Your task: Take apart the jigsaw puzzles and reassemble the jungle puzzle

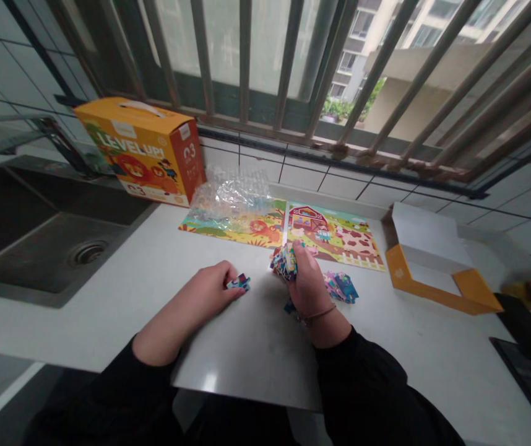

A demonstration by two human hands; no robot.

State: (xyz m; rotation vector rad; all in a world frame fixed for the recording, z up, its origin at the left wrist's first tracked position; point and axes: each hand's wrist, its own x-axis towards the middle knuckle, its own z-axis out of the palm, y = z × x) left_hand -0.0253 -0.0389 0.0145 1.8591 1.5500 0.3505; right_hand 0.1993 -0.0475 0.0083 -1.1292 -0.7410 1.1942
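Note:
Low over the white countertop, my left hand (212,286) is closed on a few blue and white jigsaw puzzle pieces (239,282). My right hand (309,282) grips a thick stack of multicoloured puzzle pieces (284,262), thumb on top. Beside and partly behind that hand lies a loose pile of pink and blue puzzle pieces (342,287). A dark piece shows under the right wrist, mostly hidden. Two picture sheets lie behind my hands: a lion scene (247,229) on the left and a farm scene (340,232) on the right.
A yellow carton (154,152) with a handle stands at the back left, beside the dark sink (28,241). Crumpled clear bubble wrap (237,192) covers part of the lion sheet. An opened yellow and white box (442,288) sits at the right. Window bars run along the back.

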